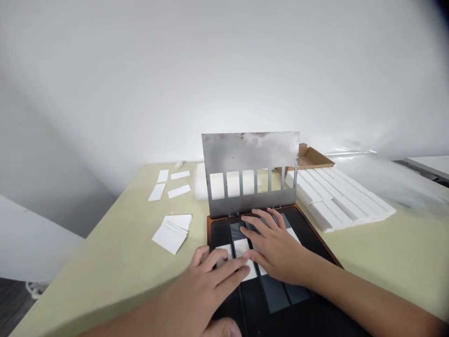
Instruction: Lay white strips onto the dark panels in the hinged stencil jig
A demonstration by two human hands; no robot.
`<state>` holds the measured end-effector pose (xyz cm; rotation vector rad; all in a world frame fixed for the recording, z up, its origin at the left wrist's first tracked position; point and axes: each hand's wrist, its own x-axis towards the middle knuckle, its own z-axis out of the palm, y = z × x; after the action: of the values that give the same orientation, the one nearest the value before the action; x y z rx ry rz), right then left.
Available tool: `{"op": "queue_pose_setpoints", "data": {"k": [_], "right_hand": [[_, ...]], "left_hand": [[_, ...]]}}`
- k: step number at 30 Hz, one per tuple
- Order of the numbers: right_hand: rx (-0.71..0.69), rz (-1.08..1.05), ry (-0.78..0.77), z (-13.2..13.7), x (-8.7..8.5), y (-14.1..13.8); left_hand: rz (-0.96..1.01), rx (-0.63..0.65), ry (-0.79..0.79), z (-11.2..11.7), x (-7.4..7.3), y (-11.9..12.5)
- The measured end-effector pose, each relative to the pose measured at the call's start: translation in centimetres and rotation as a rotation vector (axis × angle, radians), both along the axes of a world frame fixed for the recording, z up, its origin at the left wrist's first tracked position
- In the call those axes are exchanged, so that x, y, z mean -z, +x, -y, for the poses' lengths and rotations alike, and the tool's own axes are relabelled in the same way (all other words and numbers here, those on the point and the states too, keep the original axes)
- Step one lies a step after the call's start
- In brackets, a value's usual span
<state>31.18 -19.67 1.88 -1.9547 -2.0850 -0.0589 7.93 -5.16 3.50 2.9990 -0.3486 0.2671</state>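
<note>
Your spread left hand [206, 285] and right hand [277, 248] press flat on the white cards [242, 247], so a slight drag could shift them on the black slotted mat [222, 231] or knock them under the raised steel stencil plate [250, 150].

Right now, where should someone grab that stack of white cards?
Pinch the stack of white cards by its two long edges, coming from the near side and above: the cards lie flat and fanned on the table, so a corner grip could slide them apart.

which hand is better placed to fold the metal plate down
Probably the right hand: its fingertips lie closest to the upright metal plate, while the left hand sits farther back on the white cards.
</note>
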Motion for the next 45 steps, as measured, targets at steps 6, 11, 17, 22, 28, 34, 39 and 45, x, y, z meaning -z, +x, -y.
{"op": "queue_pose_setpoints", "data": {"k": [6,11,17,22,28,34,39,45], "right_hand": [[-0.047,-0.114,0.027,-0.1,0.3,0.1],[-0.118,-0.12,0.099,-0.4,0.7,0.1],[-0.173,-0.072,0.195,-0.5,1.3,0.2],[-0.193,-0.048,0.234,-0.4,1.2,0.1],[-0.224,-0.019,0.278,-0.4,0.9,0.1],[-0.241,0.043,0.291,-0.3,0.5,0.3],[-0.253,0.076,0.286,-0.2,0.7,0.3],[-0.253,0.075,0.269,-0.2,0.7,0.4]], "left_hand": [[0.034,-0.01,0.001,0.0,0.6,-0.3],[0.04,-0.037,-0.005,0.1,1.0,-0.4],[0.053,-0.038,0.032,0.1,1.0,-0.2],[0.054,-0.01,0.039,-0.1,0.9,-0.1],[0.101,-0.061,0.012,-0.1,1.5,-0.3],[0.052,-0.093,-0.054,-0.3,1.8,-0.5],[0.032,-0.092,-0.073,-0.4,1.9,-0.4],[0.003,-0.083,-0.068,-0.6,1.9,-0.3]]}}
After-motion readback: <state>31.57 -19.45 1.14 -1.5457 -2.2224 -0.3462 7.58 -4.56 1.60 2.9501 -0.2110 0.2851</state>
